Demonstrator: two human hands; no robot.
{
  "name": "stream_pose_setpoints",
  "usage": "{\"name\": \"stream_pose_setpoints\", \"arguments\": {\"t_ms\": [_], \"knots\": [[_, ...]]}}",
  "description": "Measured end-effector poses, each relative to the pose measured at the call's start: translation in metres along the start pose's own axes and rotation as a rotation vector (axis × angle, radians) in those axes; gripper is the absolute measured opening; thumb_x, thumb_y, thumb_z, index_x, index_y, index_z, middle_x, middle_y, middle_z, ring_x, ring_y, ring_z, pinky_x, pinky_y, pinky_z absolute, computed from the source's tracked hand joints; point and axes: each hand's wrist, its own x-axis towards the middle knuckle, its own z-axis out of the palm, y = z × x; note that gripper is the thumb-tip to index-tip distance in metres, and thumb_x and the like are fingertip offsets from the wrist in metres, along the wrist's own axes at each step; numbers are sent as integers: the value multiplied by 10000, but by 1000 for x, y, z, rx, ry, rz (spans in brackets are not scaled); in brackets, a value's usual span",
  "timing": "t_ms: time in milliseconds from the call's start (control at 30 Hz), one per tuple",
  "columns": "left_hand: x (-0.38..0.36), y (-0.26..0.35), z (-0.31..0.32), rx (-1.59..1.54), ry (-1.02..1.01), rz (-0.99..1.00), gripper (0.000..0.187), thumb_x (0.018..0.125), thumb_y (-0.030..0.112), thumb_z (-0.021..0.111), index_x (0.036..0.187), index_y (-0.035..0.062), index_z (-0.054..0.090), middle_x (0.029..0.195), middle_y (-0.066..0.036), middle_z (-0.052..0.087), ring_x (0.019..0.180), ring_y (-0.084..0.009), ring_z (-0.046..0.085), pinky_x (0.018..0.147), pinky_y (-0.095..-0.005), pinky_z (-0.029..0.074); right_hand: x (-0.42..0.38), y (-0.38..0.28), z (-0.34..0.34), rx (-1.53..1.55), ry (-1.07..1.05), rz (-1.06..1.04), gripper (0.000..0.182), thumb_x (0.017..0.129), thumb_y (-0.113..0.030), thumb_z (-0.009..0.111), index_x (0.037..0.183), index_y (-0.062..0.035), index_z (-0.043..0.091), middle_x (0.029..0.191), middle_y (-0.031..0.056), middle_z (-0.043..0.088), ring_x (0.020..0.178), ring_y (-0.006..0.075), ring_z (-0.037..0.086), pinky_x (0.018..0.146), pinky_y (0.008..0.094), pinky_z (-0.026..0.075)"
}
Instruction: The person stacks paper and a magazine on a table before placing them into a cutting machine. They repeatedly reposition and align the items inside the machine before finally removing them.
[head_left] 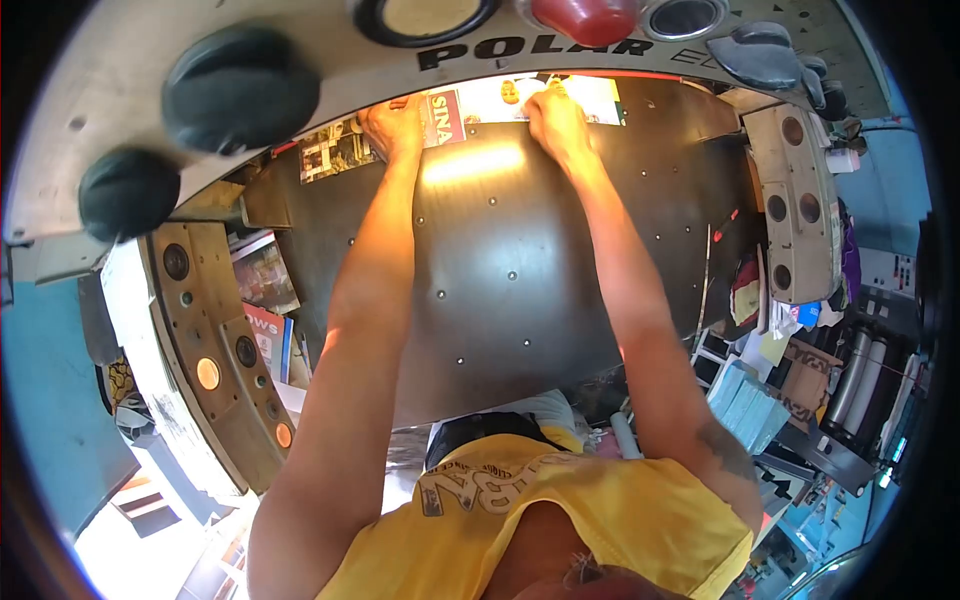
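Both arms reach forward over a dark metal table (480, 310) to a printed sheet (444, 117) lying under the front of a machine marked POLAR. My left hand (397, 128) rests on the sheet's left part, between a dark photo area and the red panel with white letters. On the brighter right part, my right hand (556, 122) touches the sheet near a small printed portrait. The fingers of both hands bend down at the far edge, and glare partly hides their tips. Whether either hand grips the paper cannot be made out.
Dark knobs (240, 90) and a red button (587, 18) are on the machine front above. Side panels (797, 205) with round holes flank the table. A red-handled tool (727, 226) lies at the right; printed papers (264, 272) are at the left.
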Motion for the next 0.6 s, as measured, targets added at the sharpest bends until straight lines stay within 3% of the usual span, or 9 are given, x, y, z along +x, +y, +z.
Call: {"name": "stream_pose_setpoints", "arguments": {"t_ms": [133, 167, 233, 467, 500, 600], "knots": [[-3, 15, -12, -41, -61, -82, 270, 659, 267, 931, 698, 77, 744, 738, -49, 701, 935, -255, 580, 885, -399, 466, 48, 19, 41, -193, 341, -123, 51, 788, -94, 698, 795, -47, 680, 837, 150, 684, 763, 345, 690, 663, 462, 570], [0, -1, -2, -12, -3, 37, 248, 665, 242, 919, 690, 69, 743, 725, -56, 694, 928, -262, 586, 861, -400, 474, 44, 24, 44, -217, 390, -164, 43, 779, -80, 708, 805, -57, 683, 842, 125, 686, 745, 333, 692, 657, 448, 577], [-1, 2, 1, 37, 55, -42, 234, 668, 229, 909, 701, 63, 747, 721, -62, 688, 937, -268, 584, 886, -396, 474, 45, 28, 46, -235, 370, -173, 70, 807, -92, 718, 829, -51, 666, 826, 133, 679, 751, 329, 693, 650, 441, 581], [0, 5, 1, -49, 26, -16, 271, 653, 266, 923, 705, 74, 739, 725, -52, 699, 930, -257, 565, 872, -404, 467, 47, 33, 48, -240, 353, -202, 91, 844, -102, 711, 846, -36, 648, 843, 149, 673, 741, 345, 684, 679, 457, 577], [-1, 7, -2, -64, -1, -54, 274, 654, 271, 924, 704, 78, 736, 727, -48, 703, 924, -256, 566, 870, -405, 466, 47, 34, 50, -192, 306, -156, 115, 837, -99, 724, 900, -22, 667, 857, 168, 679, 773, 352, 696, 731, 447, 579], [-4, 19, -12, -21, 18, 7, 275, 656, 269, 925, 691, 81, 728, 707, -40, 698, 883, -259, 572, 850, -408, 471, 42, 34, 46, 324, 173, 96, 183, 843, -128, 753, 968, -12, 686, 937, 175, 708, 870, 317, 722, 779, 414, 580]]}}
